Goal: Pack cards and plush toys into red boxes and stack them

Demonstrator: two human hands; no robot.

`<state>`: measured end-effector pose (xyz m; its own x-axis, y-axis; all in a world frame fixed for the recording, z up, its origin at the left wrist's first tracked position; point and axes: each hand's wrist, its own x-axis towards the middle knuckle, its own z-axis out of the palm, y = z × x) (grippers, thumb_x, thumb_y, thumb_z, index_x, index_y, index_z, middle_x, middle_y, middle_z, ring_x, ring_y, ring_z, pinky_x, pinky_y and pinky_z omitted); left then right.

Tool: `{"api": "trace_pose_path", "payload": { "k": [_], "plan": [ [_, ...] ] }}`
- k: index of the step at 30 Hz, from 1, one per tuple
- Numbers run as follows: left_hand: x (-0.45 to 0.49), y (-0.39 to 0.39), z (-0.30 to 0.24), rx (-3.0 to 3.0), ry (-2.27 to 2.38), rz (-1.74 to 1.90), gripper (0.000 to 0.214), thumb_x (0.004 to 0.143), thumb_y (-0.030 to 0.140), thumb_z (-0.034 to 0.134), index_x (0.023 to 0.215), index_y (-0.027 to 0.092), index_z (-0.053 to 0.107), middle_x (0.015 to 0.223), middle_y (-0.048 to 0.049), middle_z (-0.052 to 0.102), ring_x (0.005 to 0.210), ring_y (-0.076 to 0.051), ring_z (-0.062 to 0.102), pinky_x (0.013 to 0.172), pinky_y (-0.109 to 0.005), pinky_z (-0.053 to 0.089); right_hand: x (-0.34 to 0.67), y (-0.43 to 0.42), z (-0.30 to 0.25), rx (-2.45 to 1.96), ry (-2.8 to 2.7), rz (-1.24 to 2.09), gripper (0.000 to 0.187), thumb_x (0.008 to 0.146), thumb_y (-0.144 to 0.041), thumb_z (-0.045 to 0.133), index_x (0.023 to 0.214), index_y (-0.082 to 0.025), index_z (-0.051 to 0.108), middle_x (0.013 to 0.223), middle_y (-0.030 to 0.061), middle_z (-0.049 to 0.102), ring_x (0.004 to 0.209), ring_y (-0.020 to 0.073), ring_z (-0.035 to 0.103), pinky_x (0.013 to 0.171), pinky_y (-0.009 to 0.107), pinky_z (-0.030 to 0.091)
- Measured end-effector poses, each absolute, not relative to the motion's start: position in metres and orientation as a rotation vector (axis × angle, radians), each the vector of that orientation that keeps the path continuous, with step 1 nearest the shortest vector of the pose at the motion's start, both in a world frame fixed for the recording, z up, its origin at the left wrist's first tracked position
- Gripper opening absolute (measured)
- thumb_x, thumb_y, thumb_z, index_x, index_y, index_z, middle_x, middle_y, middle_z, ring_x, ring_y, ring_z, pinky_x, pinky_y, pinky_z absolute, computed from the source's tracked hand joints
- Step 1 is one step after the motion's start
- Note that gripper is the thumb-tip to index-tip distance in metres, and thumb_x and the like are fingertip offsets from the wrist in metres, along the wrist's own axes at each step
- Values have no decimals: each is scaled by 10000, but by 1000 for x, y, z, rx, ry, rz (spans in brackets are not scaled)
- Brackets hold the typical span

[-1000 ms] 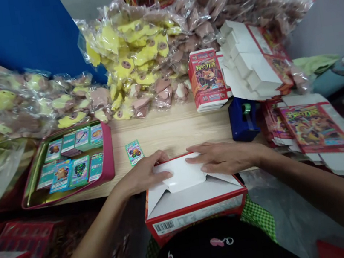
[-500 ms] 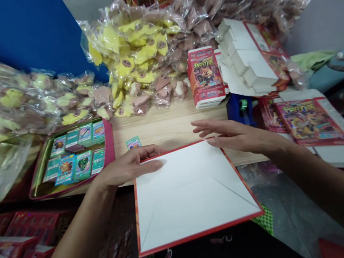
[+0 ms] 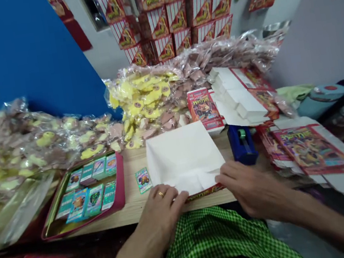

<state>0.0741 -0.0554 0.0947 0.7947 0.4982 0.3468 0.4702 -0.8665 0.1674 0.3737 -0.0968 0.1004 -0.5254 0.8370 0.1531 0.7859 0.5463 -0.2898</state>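
Plainly, both hands pinch the near wall of an open, white-lined box point(image 3: 178, 151) standing on the surface point(image 3: 135, 210): the left hand point(image 3: 160, 212) at its near left corner, thumb over the rim, the right hand point(image 3: 253, 188) at its near right corner. Just left of the box lies a picture card point(image 3: 143, 180), with a pink-rimmed tin point(image 3: 121, 181) beyond that; to the box's right stands a blue tape dispenser point(image 3: 242, 147), and wrapped yellow toys point(image 3: 142, 101) heap behind it.
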Motion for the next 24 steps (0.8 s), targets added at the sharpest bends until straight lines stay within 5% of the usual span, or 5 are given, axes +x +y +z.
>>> {"api": "trace_pose_path", "payload": {
  "k": [4, 8, 13, 17, 24],
  "plan": [
    [65, -32, 53, 2488, 1006, 1039, 293, 977, 219, 541, 1260, 251, 611, 1301, -123, 636, 1217, -271, 605, 1021, -463, 517, 377, -90, 40, -1298, -2400, 180, 519, 756, 14, 455, 1214, -142, 645, 1233, 193, 649, 1164, 352, 605, 935, 550, 557],
    [69, 12, 62, 1388, 1433, 1441, 349, 1014, 490, 441, 1171, 225, 605, 1174, -97, 655, 1131, -253, 618, 1040, -430, 481, 386, -73, 31, -1442, -1851, 233, 504, 980, -263, 472, 1483, -232, 479, 1475, 161, 534, 1369, 365, 508, 1122, 613, 445],
    [116, 71, 66, 1284, 1484, 1306, 594, 1000, 669, 363, 826, 182, 657, 803, -95, 675, 838, -238, 634, 781, -356, 508, 375, -26, 12, -1647, -1568, 652, 691, 995, -559, 407, 1579, -190, 390, 1506, 171, 543, 1342, 424, 552, 1153, 642, 411],
    [147, 98, 54, 1215, 1583, 1330, 687, 1042, 650, 176, 733, 195, 589, 663, -65, 581, 676, -187, 565, 678, -337, 461, 363, -12, -11, -1656, -1543, 663, 712, 990, -532, 415, 1605, -179, 357, 1490, 179, 561, 1395, 422, 505, 1155, 606, 429],
    [140, 108, 80, 1362, 1428, 1358, 672, 923, 785, 303, 942, 202, 636, 744, -81, 653, 798, -250, 647, 696, -355, 479, 337, -3, 10, -1483, -1512, 717, 674, 965, -311, 367, 1625, -200, 293, 1474, 127, 587, 1444, 326, 465, 1199, 609, 358]
  ]
}}
